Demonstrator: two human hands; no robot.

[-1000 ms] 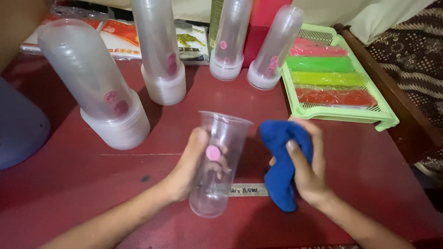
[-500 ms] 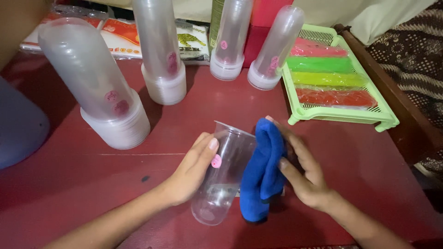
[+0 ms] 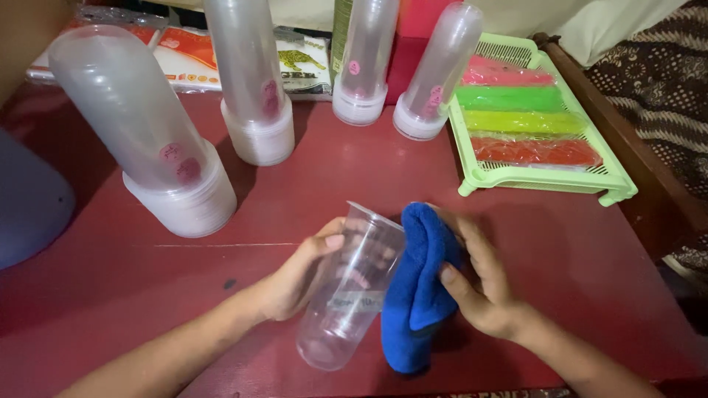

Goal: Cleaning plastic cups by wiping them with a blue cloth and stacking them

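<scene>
My left hand (image 3: 299, 276) grips a clear plastic cup (image 3: 346, 295) tilted on its side, mouth pointing away from me, base toward me, low over the red table (image 3: 575, 243). A small pink sticker shows through the cup's wall. My right hand (image 3: 479, 284) holds a folded blue cloth (image 3: 417, 291) pressed against the cup's right side, fingers spread over the cloth.
Several tall stacks of clear cups stand upside down at the back: a wide stack (image 3: 144, 136) on the left, others (image 3: 251, 81), (image 3: 365, 63), (image 3: 435, 74) behind. A green tray (image 3: 616, 180) with coloured packets sits at the right. A pale blue container (image 3: 29, 199) is at the left edge.
The cup has tipped from near upright to lying tilted and turned in my left hand. The blue cloth came from apart on the right to against the cup's side.
</scene>
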